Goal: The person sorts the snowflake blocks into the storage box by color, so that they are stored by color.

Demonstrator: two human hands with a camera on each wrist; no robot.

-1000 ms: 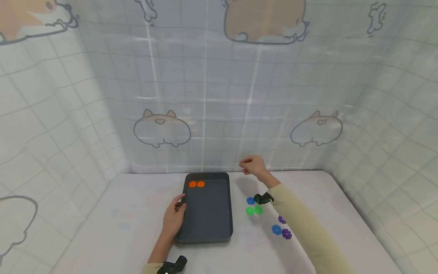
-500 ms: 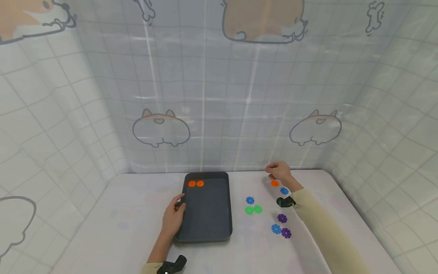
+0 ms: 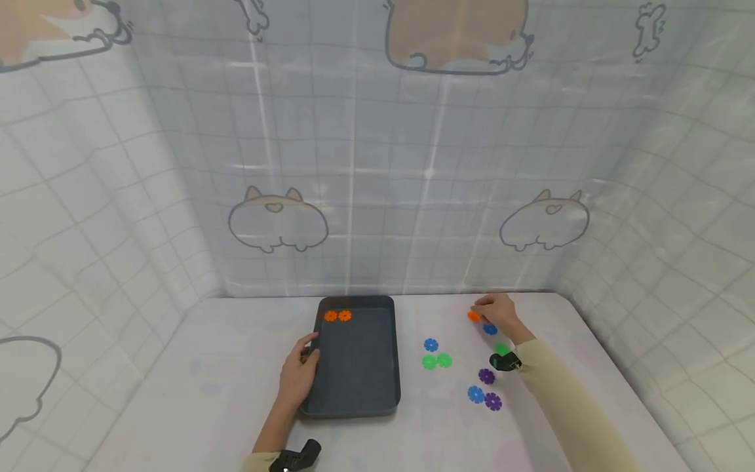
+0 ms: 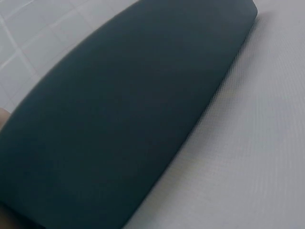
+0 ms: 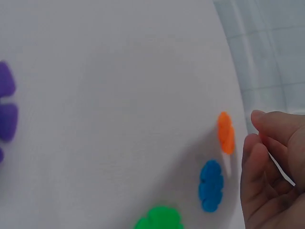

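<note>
A dark grey baking tray [image 3: 354,367] lies lengthwise on the table, with two orange flower-shaped discs [image 3: 338,316] at its far left corner. My left hand [image 3: 299,375] holds its left rim; in the left wrist view the tray's outer side [image 4: 119,105] fills much of the picture. At the far right, my right hand [image 3: 498,313] reaches over a loose orange disc [image 3: 473,316]. In the right wrist view the loosely bent thumb and fingers stand just beside that disc, with a small gap between their tips. Close by lie a blue disc [image 5: 211,186] and a green disc [image 5: 159,219].
Right of the tray lie another blue disc [image 3: 431,345] and two green discs [image 3: 436,361]. Nearer me are a purple disc [image 3: 486,376], a light blue one [image 3: 476,394] and a second purple one [image 3: 493,401]. A tiled-pattern curtain [image 3: 383,216] rises behind the table.
My right hand has moved right from near the tray's far end, then lowered toward the loose orange disc. My left hand and the tray stay in place.
</note>
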